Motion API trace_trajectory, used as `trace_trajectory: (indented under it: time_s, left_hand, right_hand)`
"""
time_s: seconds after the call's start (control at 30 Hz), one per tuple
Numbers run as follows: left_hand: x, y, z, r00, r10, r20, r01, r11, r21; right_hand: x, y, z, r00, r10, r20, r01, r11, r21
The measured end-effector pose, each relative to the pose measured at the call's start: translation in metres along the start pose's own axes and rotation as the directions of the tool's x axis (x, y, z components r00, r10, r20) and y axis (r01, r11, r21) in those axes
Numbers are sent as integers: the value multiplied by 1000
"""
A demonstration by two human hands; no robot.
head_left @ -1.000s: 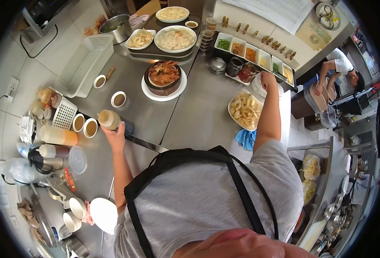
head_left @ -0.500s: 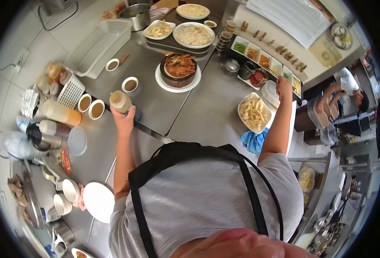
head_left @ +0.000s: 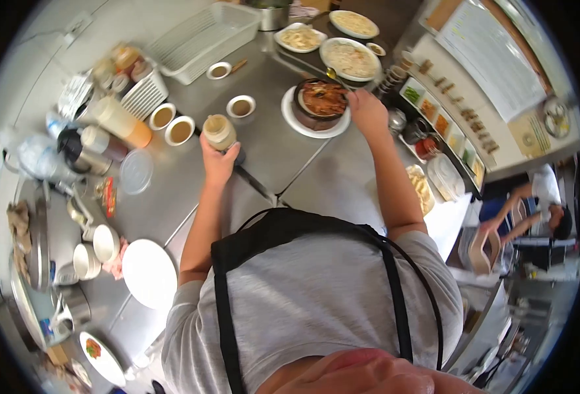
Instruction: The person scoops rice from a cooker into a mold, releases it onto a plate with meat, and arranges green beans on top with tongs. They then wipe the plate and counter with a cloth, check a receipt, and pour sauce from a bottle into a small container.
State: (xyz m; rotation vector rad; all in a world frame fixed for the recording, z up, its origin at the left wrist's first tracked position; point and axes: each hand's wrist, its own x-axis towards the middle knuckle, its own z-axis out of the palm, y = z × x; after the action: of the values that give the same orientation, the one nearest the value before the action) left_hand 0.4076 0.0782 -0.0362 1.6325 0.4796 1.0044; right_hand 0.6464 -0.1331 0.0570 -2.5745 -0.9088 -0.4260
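Observation:
My left hand is wrapped round a clear jar with beige contents, held over the steel table. My right hand is closed at the right rim of a dark round bowl, which stands on a white plate. Reddish-brown food fills the bowl. What looks like a shiny spoon reaches from my right fingers over the bowl's far edge; my hand hides its other end. Near the jar stands a small white cup of brown sauce.
Behind the bowl, a tray holds pale dishes. Condiment tubs line the right side, beside a bowl of pale pieces. Bottles, sauce cups and a white plate occupy the left. Another person bends at far right.
My right hand has moved left from beside the condiment tubs to the bowl, where the spoon-like thing now shows. My left hand keeps hold of the jar. The whole view has shifted.

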Motion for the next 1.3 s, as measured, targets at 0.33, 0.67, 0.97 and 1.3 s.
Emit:
trace_trajectory:
  time_s: [0.33,0.67,0.97,1.3]
  left_hand:
    - [36,42,-100,903,97,-419,-87,995,44]
    - [89,-40,-302,397,527,-751,448,603,660]
    - [98,-54,-324,467,251,-848,290,862,416]
    - [80,-35,-309,248,14,-969,650,739,178]
  right_hand:
    - [-2,75,80,990,39,134,-115,773,624]
    - [-16,106,-31,774,402,489,-435,-224,872]
    - [-76,224,-94,658,698,-283,-743,663,-93]
    - [-38,226,-77,487,870,75,-820,485,-305]
